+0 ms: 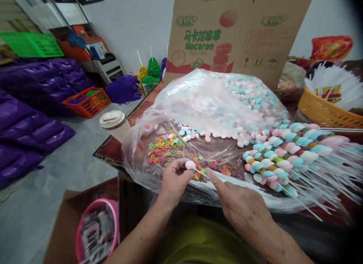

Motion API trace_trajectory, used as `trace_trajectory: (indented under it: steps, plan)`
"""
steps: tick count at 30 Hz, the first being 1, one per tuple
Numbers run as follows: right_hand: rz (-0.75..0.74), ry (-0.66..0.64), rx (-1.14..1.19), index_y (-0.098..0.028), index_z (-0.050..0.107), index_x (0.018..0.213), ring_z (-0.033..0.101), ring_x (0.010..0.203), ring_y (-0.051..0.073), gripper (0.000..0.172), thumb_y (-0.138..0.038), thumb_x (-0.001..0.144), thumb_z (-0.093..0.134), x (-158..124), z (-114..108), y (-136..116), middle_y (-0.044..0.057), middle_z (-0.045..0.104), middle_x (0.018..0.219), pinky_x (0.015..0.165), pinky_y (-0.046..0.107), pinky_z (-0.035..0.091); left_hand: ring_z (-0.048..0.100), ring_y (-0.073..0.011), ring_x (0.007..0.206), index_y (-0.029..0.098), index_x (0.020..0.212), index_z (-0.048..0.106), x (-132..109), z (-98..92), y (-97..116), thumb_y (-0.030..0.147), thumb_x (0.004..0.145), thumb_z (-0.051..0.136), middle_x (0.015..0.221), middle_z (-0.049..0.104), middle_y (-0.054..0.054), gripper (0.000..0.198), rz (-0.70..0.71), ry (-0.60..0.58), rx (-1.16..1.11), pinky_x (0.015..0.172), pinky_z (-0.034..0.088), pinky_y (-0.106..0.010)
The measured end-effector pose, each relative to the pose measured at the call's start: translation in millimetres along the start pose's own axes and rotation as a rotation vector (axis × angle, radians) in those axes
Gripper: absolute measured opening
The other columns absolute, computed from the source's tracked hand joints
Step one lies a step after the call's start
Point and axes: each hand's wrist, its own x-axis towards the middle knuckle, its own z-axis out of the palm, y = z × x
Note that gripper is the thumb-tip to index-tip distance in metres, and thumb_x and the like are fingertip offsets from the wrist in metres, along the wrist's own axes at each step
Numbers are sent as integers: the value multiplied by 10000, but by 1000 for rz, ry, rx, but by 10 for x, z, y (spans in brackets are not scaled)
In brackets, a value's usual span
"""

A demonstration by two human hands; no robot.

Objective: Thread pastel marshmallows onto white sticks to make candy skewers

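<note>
A pale pink marshmallow (190,165) is pinched between the thumb and fingers of my left hand (175,180). My right hand (239,201) grips a thin white stick (200,172), whose tip meets the marshmallow; how deep it goes in is hidden. Under and behind my hands, small colourful cereal rings (163,150) lie scattered on clear plastic. Beyond them, pink, white and blue marshmallows (255,90) are heaped partly under a clear plastic bag (193,93). To the right is a pile of threaded marshmallow skewers (279,158), their bare sticks pointing right.
A large cardboard box (235,33) stands behind the heap. At the right, a yellow basket (326,107) holds many white sticks. A lidded cup (114,124) stands at the table's left edge. Below it, a pink bucket (115,218) sits in an open carton (64,218).
</note>
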Motion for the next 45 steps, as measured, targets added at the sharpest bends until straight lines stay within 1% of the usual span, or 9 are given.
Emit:
trace_trajectory:
  steps: [4, 10, 13, 17, 20, 28, 35, 42, 45]
  plan:
    - [13, -66, 17, -270, 348, 1330, 622, 525, 165, 625, -91, 738, 442, 16, 14, -34, 5, 668, 695, 381, 224, 224, 561, -95, 614, 139, 781, 612, -5, 2, -10, 133, 559, 665, 706, 634, 4, 229, 2, 1, 17, 595, 454, -208]
    - [45, -145, -9, -274, 372, 1319, 631, 524, 168, 632, -85, 723, 468, 10, -45, -60, 17, 669, 681, 370, 199, 263, 559, -96, 610, 146, 765, 625, -11, -1, -28, 137, 565, 664, 694, 633, 4, 205, 49, 25, 82, 594, 441, -197]
    - [60, -152, -24, -283, 405, 1296, 626, 490, 173, 622, -88, 711, 487, 10, -97, -88, 20, 664, 644, 358, 194, 266, 567, -113, 639, 163, 781, 648, -26, -16, -53, 140, 586, 644, 707, 641, 1, 196, 138, 26, 189, 618, 447, -208]
    - [85, -102, -56, -273, 430, 1278, 604, 436, 174, 614, -65, 704, 485, 8, -138, -152, 28, 646, 583, 360, 195, 275, 581, -139, 682, 207, 825, 685, -72, -38, -72, 124, 618, 605, 769, 670, -6, 236, 337, 27, 411, 686, 452, -239]
    - [76, -68, -38, -249, 459, 1253, 588, 414, 166, 582, -64, 702, 490, -13, -109, -202, 35, 631, 545, 365, 188, 281, 588, -156, 691, 225, 822, 697, -122, -28, -91, 121, 631, 587, 790, 683, -11, 244, 392, 38, 472, 693, 453, -252]
    - [36, 79, -9, -185, 451, 1264, 537, 348, 157, 514, -148, 751, 454, -67, 85, -199, 31, 583, 452, 334, 194, 267, 579, -167, 668, 240, 846, 679, -96, 41, -255, 166, 674, 566, 729, 671, -7, 219, 355, 63, 517, 693, 460, -270]
    - [58, 27, -118, -229, 538, 1191, 555, 335, 209, 495, -117, 711, 496, -30, 20, -195, 17, 596, 437, 308, 222, 280, 595, -142, 661, 208, 801, 663, -52, 29, -235, 155, 654, 577, 731, 671, 3, 178, 312, 114, 417, 654, 467, -244]
    - [82, -1, -60, -264, 514, 1210, 584, 370, 201, 484, -186, 732, 540, -58, 0, -150, 9, 637, 495, 311, 213, 272, 568, -111, 546, 167, 729, 641, -17, 57, -152, 146, 601, 598, 606, 635, 16, 137, 106, 100, 225, 532, 448, -204]
    - [118, -45, -70, -272, 509, 1213, 599, 400, 204, 488, -168, 737, 537, -52, -3, -152, 6, 642, 513, 321, 216, 275, 573, -103, 547, 160, 716, 631, -36, 69, -116, 135, 599, 594, 593, 629, 22, 125, 126, 85, 212, 528, 452, -189]
